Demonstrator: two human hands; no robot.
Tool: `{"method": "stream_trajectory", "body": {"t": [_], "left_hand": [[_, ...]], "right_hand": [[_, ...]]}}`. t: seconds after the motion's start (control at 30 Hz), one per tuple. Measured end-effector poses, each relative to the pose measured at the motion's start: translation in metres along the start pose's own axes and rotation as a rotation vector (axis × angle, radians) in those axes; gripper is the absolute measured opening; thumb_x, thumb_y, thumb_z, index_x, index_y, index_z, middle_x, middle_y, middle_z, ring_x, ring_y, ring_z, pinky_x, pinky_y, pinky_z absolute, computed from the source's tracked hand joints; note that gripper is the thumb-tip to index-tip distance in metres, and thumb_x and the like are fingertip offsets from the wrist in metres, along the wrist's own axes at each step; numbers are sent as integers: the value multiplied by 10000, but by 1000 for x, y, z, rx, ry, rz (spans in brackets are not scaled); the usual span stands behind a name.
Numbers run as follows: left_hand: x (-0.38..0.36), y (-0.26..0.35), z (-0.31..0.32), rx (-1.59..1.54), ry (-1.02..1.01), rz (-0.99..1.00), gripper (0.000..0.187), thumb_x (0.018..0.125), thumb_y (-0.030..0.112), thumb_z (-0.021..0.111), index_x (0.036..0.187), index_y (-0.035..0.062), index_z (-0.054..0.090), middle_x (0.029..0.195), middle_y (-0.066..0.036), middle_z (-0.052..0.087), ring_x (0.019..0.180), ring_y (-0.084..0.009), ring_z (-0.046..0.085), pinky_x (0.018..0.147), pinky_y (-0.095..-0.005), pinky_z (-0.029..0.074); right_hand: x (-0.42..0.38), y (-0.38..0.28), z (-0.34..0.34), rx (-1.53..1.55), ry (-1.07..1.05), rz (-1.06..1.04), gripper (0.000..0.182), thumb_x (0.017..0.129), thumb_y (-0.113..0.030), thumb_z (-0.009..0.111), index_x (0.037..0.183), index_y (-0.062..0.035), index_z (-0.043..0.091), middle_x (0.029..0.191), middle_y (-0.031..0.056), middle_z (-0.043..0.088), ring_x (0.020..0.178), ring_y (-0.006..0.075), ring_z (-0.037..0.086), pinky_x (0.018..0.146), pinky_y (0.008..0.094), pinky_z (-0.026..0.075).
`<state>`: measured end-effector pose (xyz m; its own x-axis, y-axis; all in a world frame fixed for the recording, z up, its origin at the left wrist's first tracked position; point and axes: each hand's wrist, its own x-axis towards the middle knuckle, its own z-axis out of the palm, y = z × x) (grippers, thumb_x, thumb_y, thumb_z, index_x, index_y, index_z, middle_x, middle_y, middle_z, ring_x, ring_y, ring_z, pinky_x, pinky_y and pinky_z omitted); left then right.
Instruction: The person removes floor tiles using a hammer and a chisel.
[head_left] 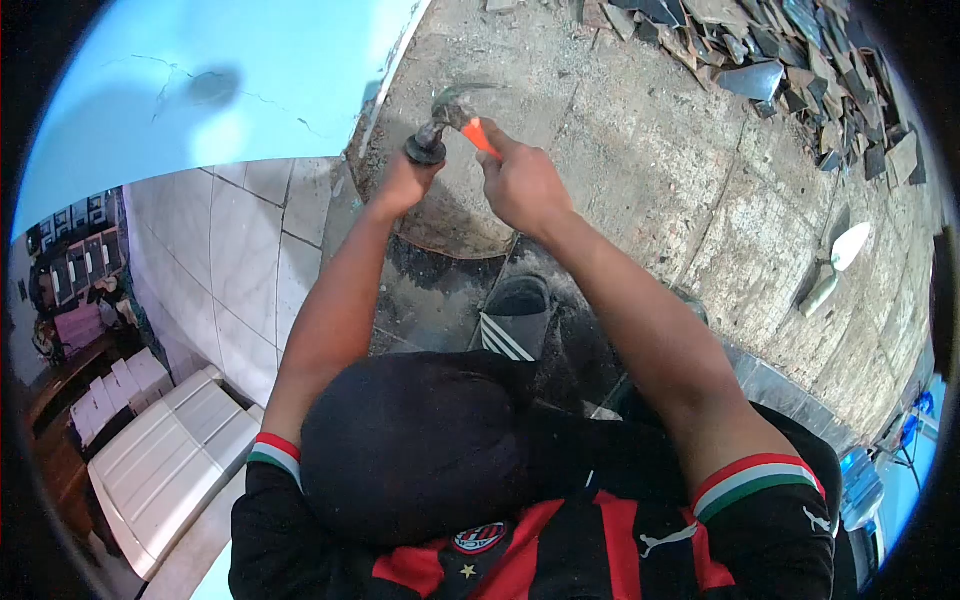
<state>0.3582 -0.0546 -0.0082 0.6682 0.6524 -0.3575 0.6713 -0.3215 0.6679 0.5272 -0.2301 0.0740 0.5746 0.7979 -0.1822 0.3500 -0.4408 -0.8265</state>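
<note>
My left hand [404,183] grips a dark chisel [427,146] whose mushroomed head points up, near the edge where the bare concrete floor [640,170] meets the blue wall [250,70]. My right hand [522,180] is closed on the orange handle of a hammer [462,110]. Its blurred metal head hangs just above the chisel's head. Both forearms reach forward from my black and red jersey. A black slide sandal with white stripes [515,318] is on my foot below the hands.
A heap of broken tile pieces [790,70] lies at the far right of the floor. A trowel [832,265] rests on the concrete to the right. White tiles [245,260] cover the wall at left. White boxes [170,450] stand lower left.
</note>
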Motion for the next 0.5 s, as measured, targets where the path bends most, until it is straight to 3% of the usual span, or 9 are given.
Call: {"method": "stream_trajectory", "body": {"t": [0.03, 0.13, 0.23, 0.3, 0.4, 0.47, 0.5], "left_hand": [[-2, 3, -1, -2, -4, 11, 372, 889, 249, 771, 1148, 3, 666, 1070, -119, 725, 956, -225, 654, 878, -388, 499], [4, -6, 2, 92, 1, 91, 378, 899, 269, 764, 1158, 13, 662, 1058, -123, 728, 946, -236, 657, 877, -393, 499], [5, -3, -1, 199, -62, -8, 368, 906, 274, 754, 1153, 17, 662, 1049, -119, 716, 927, -236, 635, 866, -387, 496], [-1, 7, -4, 21, -83, -99, 368, 907, 267, 751, 1159, 16, 658, 1043, -113, 702, 917, -232, 613, 864, -381, 493], [-2, 1, 0, -26, -43, -72, 361, 907, 256, 747, 1161, 15, 658, 1036, -103, 682, 899, -223, 576, 850, -373, 486], [3, -6, 2, -29, -20, -16, 354, 905, 245, 746, 1160, 15, 660, 1042, -106, 681, 901, -228, 579, 844, -375, 486], [5, -8, 2, -50, -28, 2, 350, 903, 239, 747, 1159, 16, 662, 1051, -114, 687, 909, -237, 594, 845, -380, 488]], "right_hand": [[0, 0, 2, -42, -121, 10, 498, 970, -185, 537, 1463, -127, 511, 970, 277, 700, 889, 453, 679, 803, 523, 542], [14, 0, -29, -76, -73, -41, 503, 964, -225, 597, 1460, -169, 536, 996, 311, 685, 936, 444, 687, 852, 512, 528], [29, -18, -70, 53, 229, -56, 441, 994, -214, 573, 1425, -121, 565, 1000, 281, 705, 925, 411, 706, 800, 449, 541], [41, -27, -89, 197, 426, -79, 421, 1009, -216, 561, 1413, -98, 568, 1015, 274, 709, 930, 395, 714, 782, 406, 542], [25, -34, -71, 363, 633, -63, 456, 976, -144, 567, 1431, -116, 534, 970, 277, 699, 937, 447, 687, 779, 430, 561], [10, 17, -1, 202, 443, -181, 483, 974, -170, 557, 1452, -114, 513, 1025, 290, 690, 979, 458, 674, 830, 468, 551], [3, 12, 7, 102, 150, -45, 494, 972, -181, 550, 1460, -117, 506, 1059, 295, 683, 997, 461, 667, 861, 488, 537]]}}
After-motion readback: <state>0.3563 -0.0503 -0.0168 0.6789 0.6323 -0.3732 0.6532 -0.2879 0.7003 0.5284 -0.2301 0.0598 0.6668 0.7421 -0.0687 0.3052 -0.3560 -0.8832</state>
